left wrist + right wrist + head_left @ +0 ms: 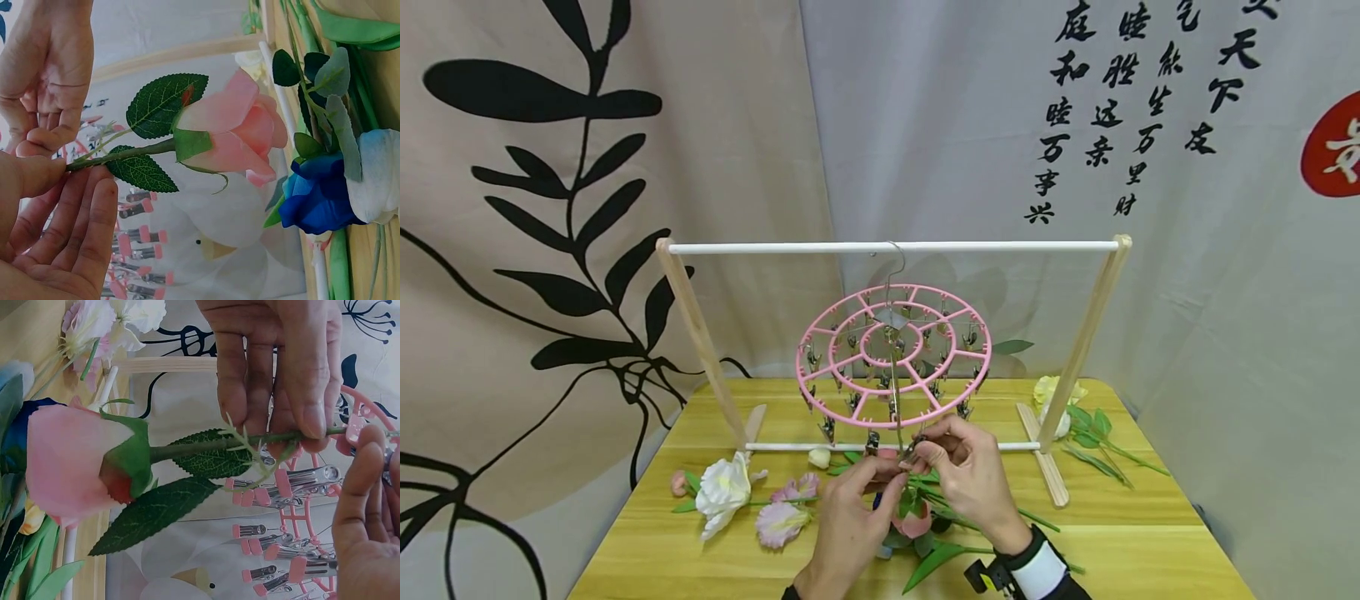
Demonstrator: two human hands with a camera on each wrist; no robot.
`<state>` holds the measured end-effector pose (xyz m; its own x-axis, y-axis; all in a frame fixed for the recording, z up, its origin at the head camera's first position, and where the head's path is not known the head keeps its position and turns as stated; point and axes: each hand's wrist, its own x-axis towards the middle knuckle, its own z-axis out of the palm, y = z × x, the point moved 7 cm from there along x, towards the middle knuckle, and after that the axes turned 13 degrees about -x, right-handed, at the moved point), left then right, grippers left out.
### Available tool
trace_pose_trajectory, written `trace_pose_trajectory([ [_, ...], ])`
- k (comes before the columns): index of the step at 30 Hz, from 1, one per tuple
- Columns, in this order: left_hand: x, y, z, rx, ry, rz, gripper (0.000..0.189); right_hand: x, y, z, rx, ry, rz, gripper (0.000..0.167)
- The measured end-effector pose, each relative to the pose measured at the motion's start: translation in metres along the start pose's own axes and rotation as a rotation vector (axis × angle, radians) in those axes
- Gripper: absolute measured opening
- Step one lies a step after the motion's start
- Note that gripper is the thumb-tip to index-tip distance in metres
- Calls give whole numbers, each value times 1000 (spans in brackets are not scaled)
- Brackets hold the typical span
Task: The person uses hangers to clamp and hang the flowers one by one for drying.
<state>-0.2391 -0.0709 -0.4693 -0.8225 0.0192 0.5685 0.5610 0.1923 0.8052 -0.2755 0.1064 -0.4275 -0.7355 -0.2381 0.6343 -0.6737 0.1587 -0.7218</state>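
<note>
My left hand (856, 508) pinches the stem of a pink rose (234, 128) between thumb and fingers. The rose hangs head down, with two serrated green leaves (165, 105) by its bloom. My right hand (970, 475) is at the stem's upper end, fingertips close to the left ones, and pinches a small metal clip (388, 469). That clip is mostly hidden by the fingers. Both hands are at the near rim of a pink round clip hanger (893, 423), which carries several metal clips (309, 478) with pink tips.
The hanger hooks over the white top bar (760, 248) of a wooden stand. On the table (647, 558) lie a white flower (724, 492), purple-pink flowers (781, 523), a blue rose (325, 194) and green stems. Yellow flowers (1048, 390) lie by the right post (1086, 333).
</note>
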Motion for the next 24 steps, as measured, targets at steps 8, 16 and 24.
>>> trace_pose_trajectory([
  [8, -1, -1, 2, -34, -5, -22, 28, -2, -1, 3, 8, -4, 58, 2],
  [16, -2, -4, 3, -42, -15, -37, 25, -5, 2, 5, 7, -21, 57, 4],
  [24, -2, -6, 4, -34, -20, -59, 19, -8, 5, 6, 8, -52, 115, 9],
])
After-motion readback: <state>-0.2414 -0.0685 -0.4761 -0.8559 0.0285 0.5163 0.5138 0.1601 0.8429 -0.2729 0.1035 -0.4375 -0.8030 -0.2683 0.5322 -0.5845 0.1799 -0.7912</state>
